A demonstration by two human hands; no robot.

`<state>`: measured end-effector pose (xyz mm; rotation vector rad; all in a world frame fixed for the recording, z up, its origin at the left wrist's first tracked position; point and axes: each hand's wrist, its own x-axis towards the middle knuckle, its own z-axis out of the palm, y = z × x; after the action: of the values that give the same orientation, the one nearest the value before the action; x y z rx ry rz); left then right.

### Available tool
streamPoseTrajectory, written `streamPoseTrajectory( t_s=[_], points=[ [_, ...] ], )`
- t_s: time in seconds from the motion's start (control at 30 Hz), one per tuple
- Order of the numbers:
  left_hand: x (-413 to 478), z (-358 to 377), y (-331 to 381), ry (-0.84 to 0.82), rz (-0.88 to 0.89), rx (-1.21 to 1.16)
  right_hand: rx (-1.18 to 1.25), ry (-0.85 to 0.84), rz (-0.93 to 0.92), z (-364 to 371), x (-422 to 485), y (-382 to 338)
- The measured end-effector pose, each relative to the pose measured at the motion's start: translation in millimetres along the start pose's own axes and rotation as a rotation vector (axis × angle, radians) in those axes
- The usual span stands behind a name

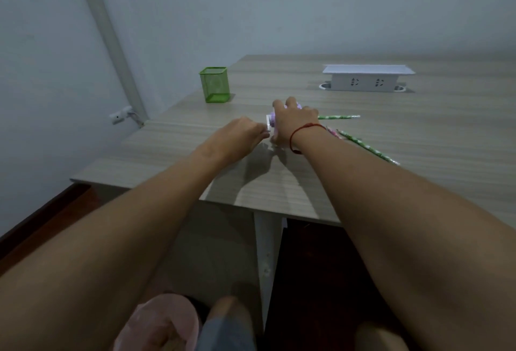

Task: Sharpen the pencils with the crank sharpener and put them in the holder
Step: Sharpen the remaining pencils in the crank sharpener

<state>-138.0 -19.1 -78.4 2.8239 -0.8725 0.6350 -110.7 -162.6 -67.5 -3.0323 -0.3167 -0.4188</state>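
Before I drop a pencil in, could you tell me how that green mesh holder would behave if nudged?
The green mesh holder probably weighs little: it is see-through wire and looks empty. Taller than wide, it may tip if pushed near its rim. A low push would likely slide it across the smooth table.

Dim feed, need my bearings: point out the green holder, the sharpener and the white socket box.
green holder point(214, 86): head view, front mesh wall.
sharpener point(269, 123): head view, pale end plate at its left.
white socket box point(365, 83): head view, front face with the sockets.
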Motion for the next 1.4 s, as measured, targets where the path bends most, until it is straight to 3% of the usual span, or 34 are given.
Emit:
streamPoseTrajectory(
  t_s=[0.3,0.47,0.67,0.83,1.03,1.23,1.4],
  points=[
    [16.0,23.6,-8.3,-0.223,-0.187,0.017,-0.035,0.045,-0.046,1.0,-3.1,1.6],
    [53.3,8.5,-27.4,-0.3,-0.113,0.154,0.01,0.07,-0.041,7.0,0.3,4.4],
    [72.3,-11.7,-38.6,-0.183,-0.023,0.206,-0.053,0.042,-0.008,3.6,0.1,3.5],
    [56.2,-28.5,-30.8,0.008,0.042,0.146,-0.061,0.003,0.025,-0.6,4.9,1.3],
    [17.0,-19.2,-3.2,0.105,0.004,0.049,-0.04,0.005,0.015,-2.0,-0.6,0.2],
    [-0.9,14.7,8.2,-0.105,-0.146,-0.038,-0.004,0.032,-0.002,1.2,2.3,2.2],
    [39.3,10.5,-10.6,-0.35,-0.16,0.145,0.001,0.062,-0.041,7.7,6.5,4.1]
  ],
)
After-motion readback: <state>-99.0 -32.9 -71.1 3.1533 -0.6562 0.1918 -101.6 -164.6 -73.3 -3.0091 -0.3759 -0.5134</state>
